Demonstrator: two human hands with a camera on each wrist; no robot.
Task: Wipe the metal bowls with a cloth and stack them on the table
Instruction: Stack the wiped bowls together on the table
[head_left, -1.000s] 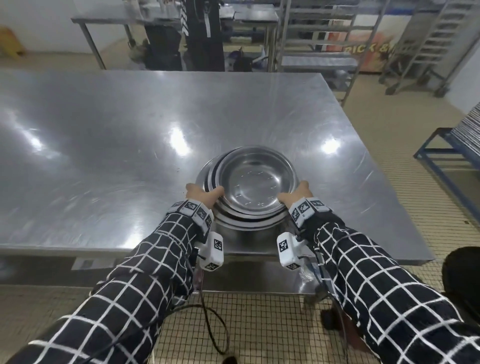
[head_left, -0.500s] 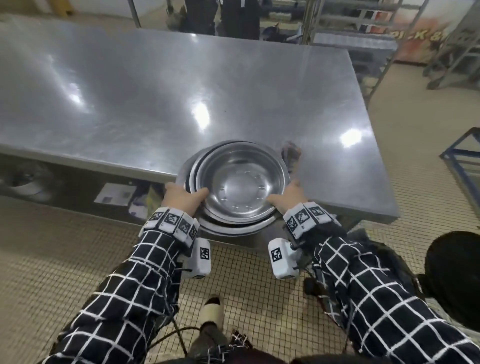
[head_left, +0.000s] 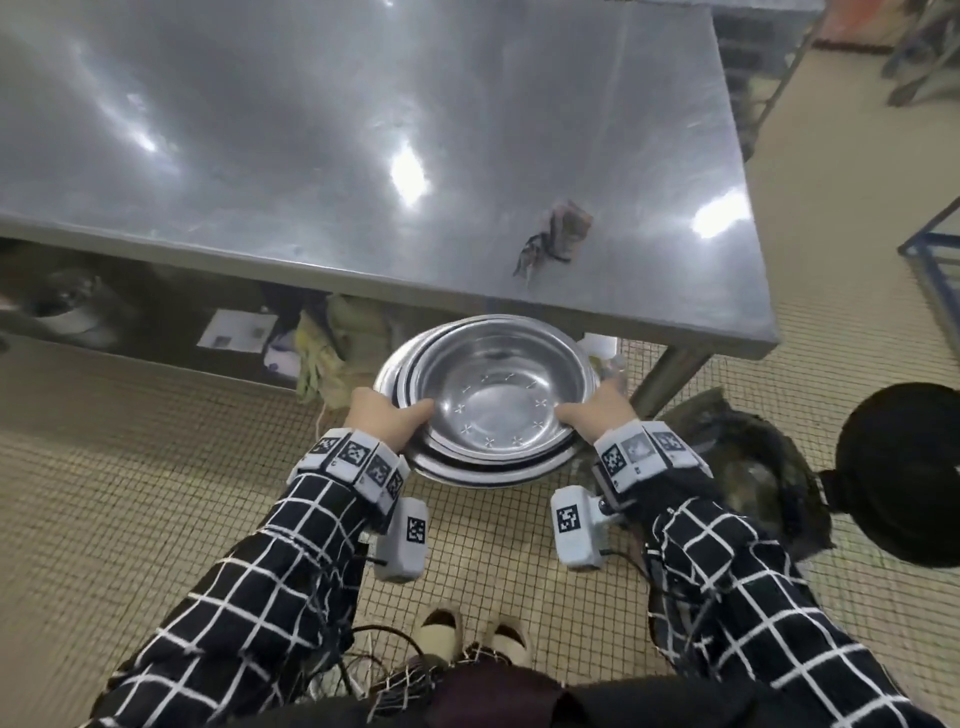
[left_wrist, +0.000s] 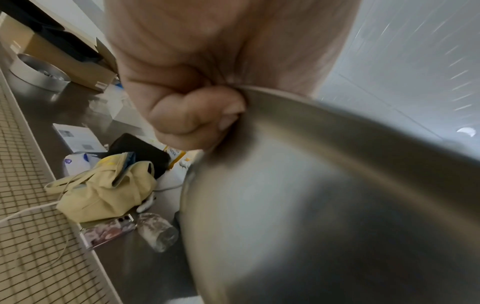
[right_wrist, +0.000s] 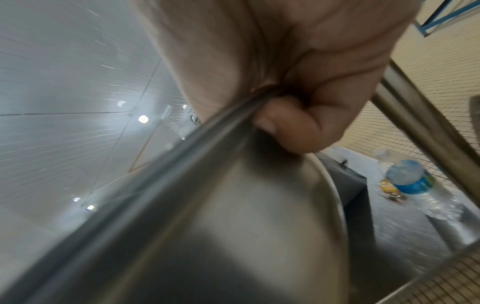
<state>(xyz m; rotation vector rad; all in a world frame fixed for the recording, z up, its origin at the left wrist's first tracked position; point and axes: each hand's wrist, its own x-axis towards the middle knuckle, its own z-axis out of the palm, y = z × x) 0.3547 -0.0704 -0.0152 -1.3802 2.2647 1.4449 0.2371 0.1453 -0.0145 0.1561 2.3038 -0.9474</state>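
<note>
A nested stack of metal bowls (head_left: 491, 395) hangs in the air in front of the steel table (head_left: 311, 156), below its front edge. My left hand (head_left: 387, 418) grips the stack's left rim, thumb inside and fingers curled under (left_wrist: 197, 115). My right hand (head_left: 592, 410) grips the right rim the same way (right_wrist: 293, 131). The bowls' outer walls (left_wrist: 324, 205) (right_wrist: 233, 216) fill both wrist views. A crumpled cloth (head_left: 553, 234) lies on the table near its front right edge, apart from both hands.
Under the table a lower shelf (left_wrist: 135, 267) carries a yellow bag (head_left: 327, 348), papers (head_left: 236, 330) and a water bottle (right_wrist: 413, 185). A table leg (head_left: 667, 376) stands right of the bowls. A dark bag (head_left: 748, 467) and a black round object (head_left: 904, 473) sit on the tiled floor at right.
Both hands have lifted the bowl stack off the table and pulled it back and down past the front edge. The cloth that lay behind the stack is now in plain sight.
</note>
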